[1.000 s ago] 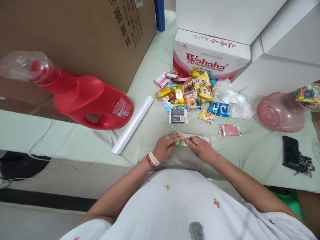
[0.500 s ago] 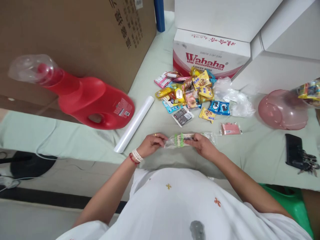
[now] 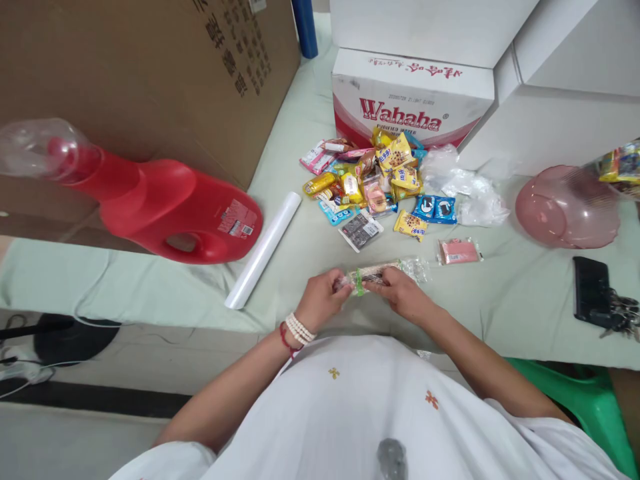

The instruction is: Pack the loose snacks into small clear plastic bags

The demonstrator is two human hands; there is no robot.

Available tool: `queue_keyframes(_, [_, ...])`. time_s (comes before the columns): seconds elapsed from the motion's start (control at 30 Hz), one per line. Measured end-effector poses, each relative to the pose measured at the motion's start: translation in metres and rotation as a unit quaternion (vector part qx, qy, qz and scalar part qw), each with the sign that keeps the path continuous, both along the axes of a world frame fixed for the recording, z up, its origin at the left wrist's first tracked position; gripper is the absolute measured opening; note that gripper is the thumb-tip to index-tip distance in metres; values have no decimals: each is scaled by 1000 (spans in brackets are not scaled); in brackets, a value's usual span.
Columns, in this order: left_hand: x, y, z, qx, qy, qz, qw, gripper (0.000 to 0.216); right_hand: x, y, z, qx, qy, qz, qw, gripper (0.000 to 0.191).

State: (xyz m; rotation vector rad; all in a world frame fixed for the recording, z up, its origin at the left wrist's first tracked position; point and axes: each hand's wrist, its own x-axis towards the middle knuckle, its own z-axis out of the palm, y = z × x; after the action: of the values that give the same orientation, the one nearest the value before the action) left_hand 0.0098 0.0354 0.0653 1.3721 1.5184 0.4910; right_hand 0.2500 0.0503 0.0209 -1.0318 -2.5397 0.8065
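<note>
Near the table's front edge, a clear plastic packet (image 3: 367, 275) with green marks lies between my two hands; a pale, long content shows through it. My left hand (image 3: 323, 297) is closed on its left end, thumb and fingers pinching the crumpled plastic. From the other side my right hand (image 3: 403, 293) grips the middle, with fingers stretched along the packet. The packet's crinkled right end (image 3: 416, 269) sticks out beyond my right hand. Close by on the right is a small flat pink packet (image 3: 460, 251). Behind my hands lies a pile of wrapped snacks (image 3: 370, 177).
At left are a white plastic roll (image 3: 263, 250) and a large red bottle (image 3: 185, 207) beside a brown carton (image 3: 150, 80). A Wahaha box (image 3: 415, 100) stands at the back. To the right are clear plastic bags (image 3: 470, 190), a pink bowl (image 3: 565, 207), a black phone (image 3: 591, 287) and keys (image 3: 625, 313).
My left hand has moved right and closed on the packet's left end, bunching the plastic. My right hand keeps its grip. The whole view has shifted slightly.
</note>
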Motion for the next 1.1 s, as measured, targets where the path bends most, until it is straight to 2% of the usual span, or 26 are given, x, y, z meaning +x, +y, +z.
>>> queue_keyframes(0.13, [34,3,-16,-76,-182,92,976,23,2,-4,6,10,3,-6,1000,37])
queue_keyframes(0.2, [45,4,-25,-46,-185,87,978,22,9,-8,11,-6,51,-4,999,38])
queue_keyframes(0.27, [50,5,-28,25,-112,29,993,24,18,-12,14,-44,106,-31,993,40])
queue_keyframes(0.3, [52,6,-28,61,-49,-10,997,24,22,-15,14,-54,125,-79,987,39])
queue_keyframes(0.37, [56,9,-24,104,104,-76,986,22,28,-20,7,-33,127,-236,963,35])
queue_keyframes(0.43, [60,13,-20,106,231,-105,961,20,33,-24,-3,32,89,-398,912,37])
queue_keyframes(0.5, [62,17,-18,108,288,-100,946,21,39,-27,-12,65,41,-479,875,48])
queue_keyframes(0.53, [62,19,-19,120,295,-88,944,25,42,-27,-14,56,29,-488,870,48])
queue_keyframes(0.63, [55,25,-25,166,283,-52,943,42,49,-25,-4,-17,70,-470,880,33])
queue_keyframes(0.7, [50,27,-28,174,270,-54,945,38,46,-21,12,-44,113,-454,883,28])
queue_keyframes(0.77, [49,28,-28,169,260,-71,948,32,33,-17,27,-37,114,-427,896,25])
queue_keyframes(0.83, [50,28,-24,167,255,-90,948,30,12,-14,34,-9,72,-381,922,24])
queue_keyframes(0.97, [53,28,-19,153,233,-120,953,10,-33,-16,24,19,-15,-251,968,26])
queue_keyframes(1.1, [47,33,-27,80,135,-67,985,11,-46,-25,22,20,-41,-168,985,38])
